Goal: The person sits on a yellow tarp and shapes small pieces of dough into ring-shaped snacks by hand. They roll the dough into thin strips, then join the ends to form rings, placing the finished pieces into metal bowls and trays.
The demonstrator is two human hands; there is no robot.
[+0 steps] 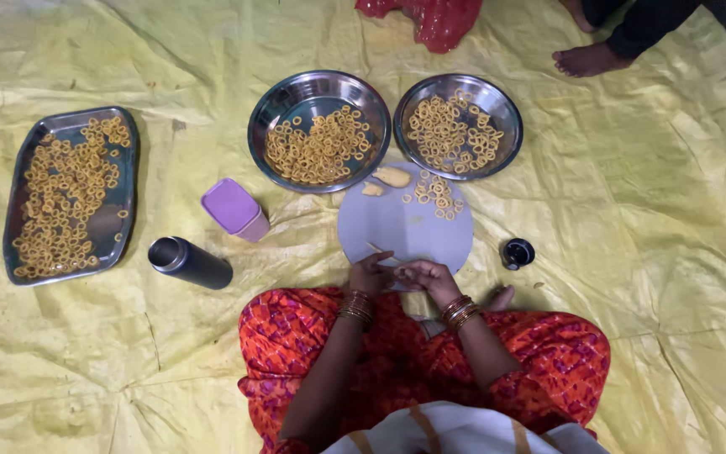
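Note:
My left hand (369,273) and my right hand (427,277) meet at the near edge of a round grey board (405,229) and pinch a thin strand of yellow dough (380,250) between the fingers. Both wrists wear bangles. On the far side of the board lie two dough lumps (390,177) and several small dough rings (436,193). Beyond the board stand two round steel plates, the left plate (266,113) and the right plate (507,113), each holding several rings.
A rectangular steel tray (123,181) full of rings lies at far left on the yellow sheet (632,210). A purple lidded box (234,208) and a dark steel flask (188,262) lie left of the board, a small black cap (517,253) right. Another person's bare foot (588,60) and a red cloth (430,18) are at top.

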